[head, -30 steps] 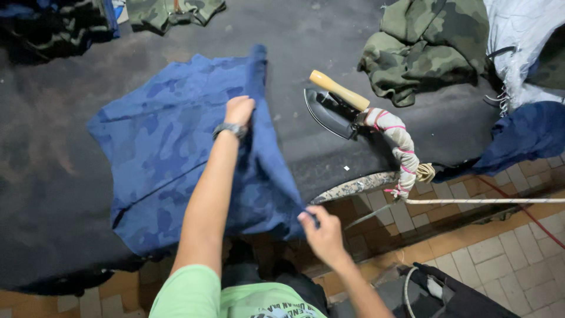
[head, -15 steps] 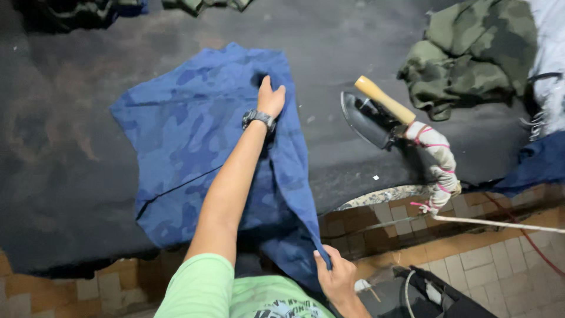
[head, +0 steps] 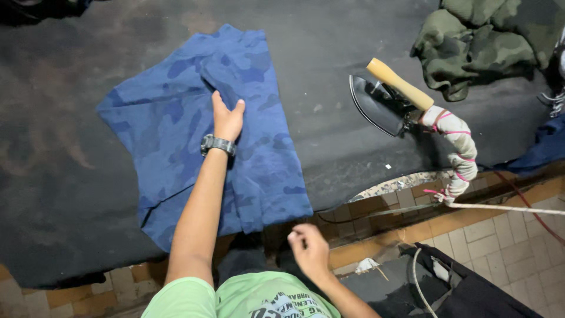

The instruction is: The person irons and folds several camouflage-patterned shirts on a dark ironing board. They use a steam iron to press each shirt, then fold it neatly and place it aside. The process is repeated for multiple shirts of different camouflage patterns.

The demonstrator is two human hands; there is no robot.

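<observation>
The left hand (head: pixel 226 119) lies flat, palm down, fingers spread open and pointing toward 12 o'clock, pressing on the blue camouflage garment (head: pixel 200 135) without gripping it; a dark wristwatch (head: pixel 218 143) sits on its wrist, and the forearm runs down toward 6 o'clock. The right hand (head: pixel 309 250) hangs off the table edge at about 5 o'clock from the garment, fingers loosely curled, holding nothing and touching no cloth. The garment lies spread on the dark padded table (head: pixel 70 194), its long axis running from 1 o'clock to 7 o'clock, its lower edge drooping over the table's near side. It is mottled blue, with a raised fold near the fingertips. At 3 o'clock stands an iron (head: pixel 382 103) with a wooden handle (head: pixel 400 85); an olive camouflage garment (head: pixel 482 41) lies at 2 o'clock.
</observation>
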